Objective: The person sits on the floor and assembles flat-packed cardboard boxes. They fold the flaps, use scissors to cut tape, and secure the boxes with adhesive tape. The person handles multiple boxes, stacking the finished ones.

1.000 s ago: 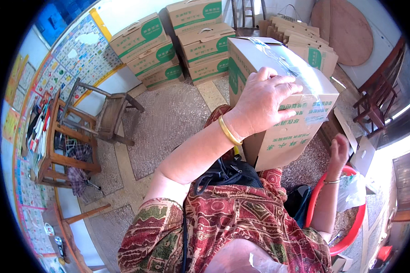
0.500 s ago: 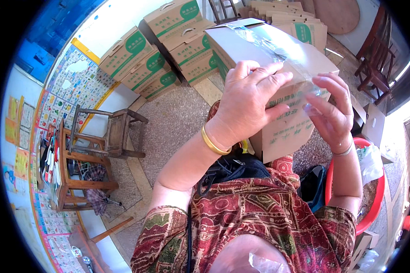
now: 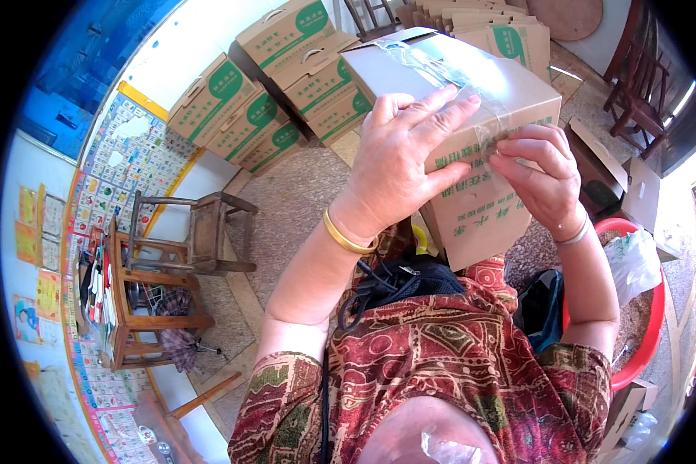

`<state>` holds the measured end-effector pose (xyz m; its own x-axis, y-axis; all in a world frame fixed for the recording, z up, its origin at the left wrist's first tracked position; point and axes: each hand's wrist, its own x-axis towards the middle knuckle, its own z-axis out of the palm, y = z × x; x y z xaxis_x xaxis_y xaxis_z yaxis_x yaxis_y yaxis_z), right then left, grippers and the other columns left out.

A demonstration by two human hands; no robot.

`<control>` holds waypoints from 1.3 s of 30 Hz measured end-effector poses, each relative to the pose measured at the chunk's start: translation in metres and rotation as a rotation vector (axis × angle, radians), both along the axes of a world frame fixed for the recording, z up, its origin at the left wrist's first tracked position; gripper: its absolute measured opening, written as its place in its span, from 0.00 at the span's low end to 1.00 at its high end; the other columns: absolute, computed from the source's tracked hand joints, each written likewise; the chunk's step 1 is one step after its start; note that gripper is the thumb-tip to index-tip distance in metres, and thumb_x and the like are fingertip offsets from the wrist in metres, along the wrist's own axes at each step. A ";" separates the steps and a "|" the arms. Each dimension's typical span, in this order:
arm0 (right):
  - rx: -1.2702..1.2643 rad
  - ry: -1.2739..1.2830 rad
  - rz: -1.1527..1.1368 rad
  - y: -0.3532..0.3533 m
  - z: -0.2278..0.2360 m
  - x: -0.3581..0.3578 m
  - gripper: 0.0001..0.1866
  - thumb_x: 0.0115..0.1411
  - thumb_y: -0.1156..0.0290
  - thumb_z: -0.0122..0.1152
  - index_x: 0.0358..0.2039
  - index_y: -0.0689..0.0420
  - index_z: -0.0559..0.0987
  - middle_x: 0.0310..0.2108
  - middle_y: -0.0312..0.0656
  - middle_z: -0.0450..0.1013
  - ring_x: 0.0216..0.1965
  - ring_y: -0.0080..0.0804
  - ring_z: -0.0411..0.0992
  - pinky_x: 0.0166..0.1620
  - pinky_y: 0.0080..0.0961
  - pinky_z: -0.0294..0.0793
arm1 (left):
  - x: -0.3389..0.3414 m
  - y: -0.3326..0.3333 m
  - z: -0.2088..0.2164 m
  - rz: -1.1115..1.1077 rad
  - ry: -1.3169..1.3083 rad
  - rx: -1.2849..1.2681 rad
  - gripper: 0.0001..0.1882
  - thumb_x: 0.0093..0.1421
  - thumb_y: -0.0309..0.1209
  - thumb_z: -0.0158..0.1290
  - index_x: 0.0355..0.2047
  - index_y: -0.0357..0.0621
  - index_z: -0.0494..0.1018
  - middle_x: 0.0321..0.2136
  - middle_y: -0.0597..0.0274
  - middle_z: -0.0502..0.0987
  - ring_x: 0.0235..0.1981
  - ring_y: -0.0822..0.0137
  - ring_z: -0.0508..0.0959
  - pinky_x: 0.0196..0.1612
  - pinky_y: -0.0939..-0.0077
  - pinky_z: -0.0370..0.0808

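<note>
A cardboard box [image 3: 475, 224] with green print stands in front of me. Clear tape [image 3: 429, 66] runs wrinkled and shiny along its top and over the near edge. My left hand [image 3: 410, 151], a gold bangle at its wrist, has its fingers stretched out at that edge, the fingertips by the tape. On the near side, my right hand [image 3: 545, 174] has thumb and fingers pinched together at the tape's lower end. The exact grip is partly hidden by the fingers.
Stacked printed boxes [image 3: 286, 58] stand beyond on the left, flattened cartons [image 3: 510, 39] behind. A wooden chair [image 3: 209, 232] is at left, a dark chair [image 3: 638, 97] at far right. By my right arm sits a red basin [image 3: 653, 336] with a white plastic bag [image 3: 630, 267].
My right hand has moved left and its spread fingers have closed at the tape on the box's near side. The left hand stays by the edge, shifted slightly left.
</note>
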<state>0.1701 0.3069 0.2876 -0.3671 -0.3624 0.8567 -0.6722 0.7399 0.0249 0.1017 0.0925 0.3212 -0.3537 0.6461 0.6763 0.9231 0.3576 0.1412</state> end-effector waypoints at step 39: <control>-1.505 -0.642 -0.004 0.073 -0.087 -0.002 0.19 0.65 0.57 0.48 0.45 0.60 0.74 0.36 0.39 0.75 0.37 0.25 0.72 0.41 0.23 0.71 | -0.006 -0.001 -0.027 -0.068 0.025 0.328 0.12 0.51 0.28 0.50 0.37 0.42 0.75 0.41 0.57 0.77 0.36 0.63 0.74 0.44 0.71 0.67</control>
<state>0.1678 0.3801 0.2003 -0.7806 0.6111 0.1315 -0.2853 -0.1612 -0.9448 0.0961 0.0914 0.2937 -0.2975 0.4138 0.8604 0.9481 0.2340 0.2153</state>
